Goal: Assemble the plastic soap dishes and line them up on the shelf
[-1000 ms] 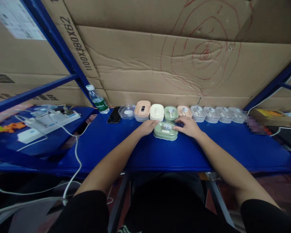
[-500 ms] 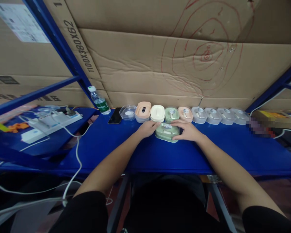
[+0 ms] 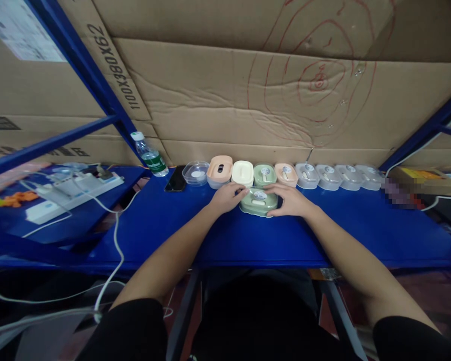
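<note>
On the blue table in front of me sits a green lidded container [image 3: 258,203] with a see-through top, a pale tab and a round sticker. My left hand [image 3: 227,198] is closed on its upper left corner, thumb and fingers near the rim. Around its right side my right hand [image 3: 290,199] curls, fingers at the far edge and thumb low at the front. Just behind stand a second green container [image 3: 265,175], a cream one [image 3: 242,173] and a peach one [image 3: 286,175] in a row.
Leftward in the row are a larger peach container [image 3: 220,171] and a clear tub [image 3: 196,173]. Several greyish clear containers [image 3: 328,177] continue to the right. A phone [image 3: 175,179], a water bottle [image 3: 153,159] and a power strip [image 3: 75,198] lie left. Cardboard [image 3: 210,100] backs the table.
The view has shifted slightly, so the background sits a little higher and further left. Both hands keep their places on the green container.
</note>
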The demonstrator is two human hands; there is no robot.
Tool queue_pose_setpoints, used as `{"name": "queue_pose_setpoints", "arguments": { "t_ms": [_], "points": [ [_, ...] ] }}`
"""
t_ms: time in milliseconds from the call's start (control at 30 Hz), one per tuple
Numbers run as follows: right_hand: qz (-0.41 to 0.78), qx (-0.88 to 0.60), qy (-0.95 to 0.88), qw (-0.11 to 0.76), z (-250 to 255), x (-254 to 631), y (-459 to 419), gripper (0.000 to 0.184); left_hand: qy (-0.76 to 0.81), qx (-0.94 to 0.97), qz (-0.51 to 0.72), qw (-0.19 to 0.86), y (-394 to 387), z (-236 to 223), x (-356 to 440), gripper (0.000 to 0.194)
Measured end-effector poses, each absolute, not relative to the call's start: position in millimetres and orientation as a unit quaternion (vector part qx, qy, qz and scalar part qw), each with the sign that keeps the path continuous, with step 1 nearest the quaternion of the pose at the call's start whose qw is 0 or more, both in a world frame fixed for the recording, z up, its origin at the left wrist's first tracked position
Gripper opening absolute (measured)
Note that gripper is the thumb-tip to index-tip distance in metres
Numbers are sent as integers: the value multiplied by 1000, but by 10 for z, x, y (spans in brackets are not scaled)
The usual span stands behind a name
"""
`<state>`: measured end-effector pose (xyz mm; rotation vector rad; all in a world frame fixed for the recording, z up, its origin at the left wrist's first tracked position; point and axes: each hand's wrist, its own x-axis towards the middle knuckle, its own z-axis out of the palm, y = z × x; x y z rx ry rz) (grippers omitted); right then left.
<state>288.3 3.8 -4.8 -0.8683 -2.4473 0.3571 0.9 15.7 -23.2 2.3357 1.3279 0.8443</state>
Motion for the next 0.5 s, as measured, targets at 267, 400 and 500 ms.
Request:
{"name": "queue_pose_setpoints", "arguments": {
  "t_ms": [267,400,500],
  "points": [
    [150,-366,-881,260,-139,2888,91,62,496,806,287,148,150,-227,6,38],
    [164,-366,-878,260,-147,2927,131,67,488,810,294,139,145,-237,13,36],
    [153,-374,-878,258,-125,2933,123,66,486,811,297,137,142,-235,20,35]
  ]
}}
